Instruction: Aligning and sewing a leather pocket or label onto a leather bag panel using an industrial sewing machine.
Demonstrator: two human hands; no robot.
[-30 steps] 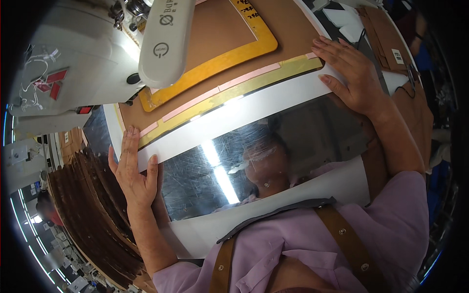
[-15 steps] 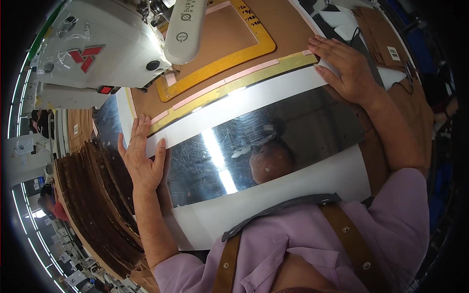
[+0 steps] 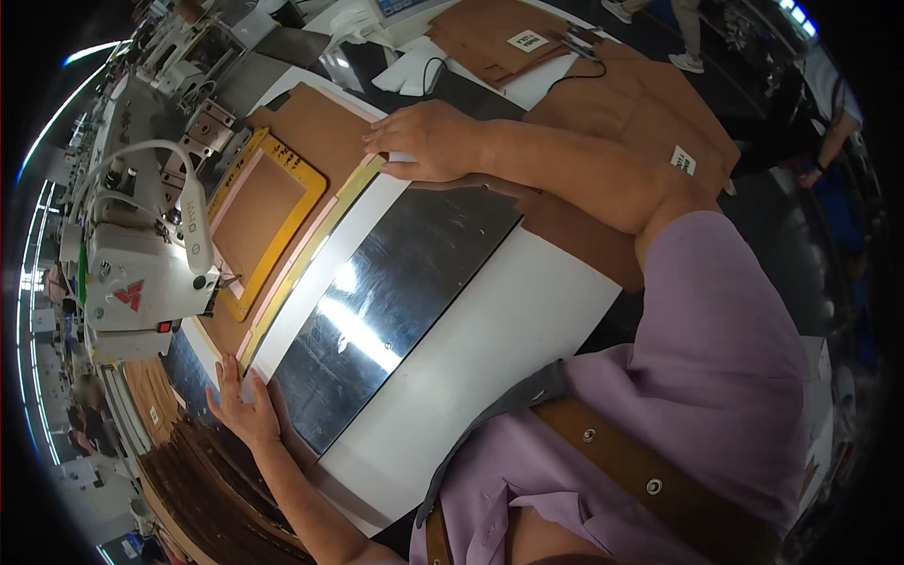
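Observation:
My left hand [image 3: 247,411] lies at the near end of a long yellow strip [image 3: 318,247] edged with pink tape, its fingers spread. At the strip's far end rests my right hand [image 3: 431,139], fingers stretched over the edge and thumb apart. The strip runs along a brown sheet [image 3: 256,215], beside a white band. On that sheet sits a yellow rectangular frame [image 3: 280,240] with dark handwriting, one corner under the sewing machine [image 3: 141,306]. Nearer to me, a shiny scratched metal plate [image 3: 428,247] lies over a white sheet [image 3: 499,344].
A slim white lamp [image 3: 194,226] hangs by the machine head. Thick brown layers [image 3: 202,490] are stacked at the lower left. Labelled brown pieces [image 3: 621,118] cover the right side, with more brown pieces [image 3: 480,42] at the back. Another person's arm [image 3: 829,151] shows at far right.
My view has swung to the right, so machine and work appear turned and farther left. Both hands stay at the two ends of the strip.

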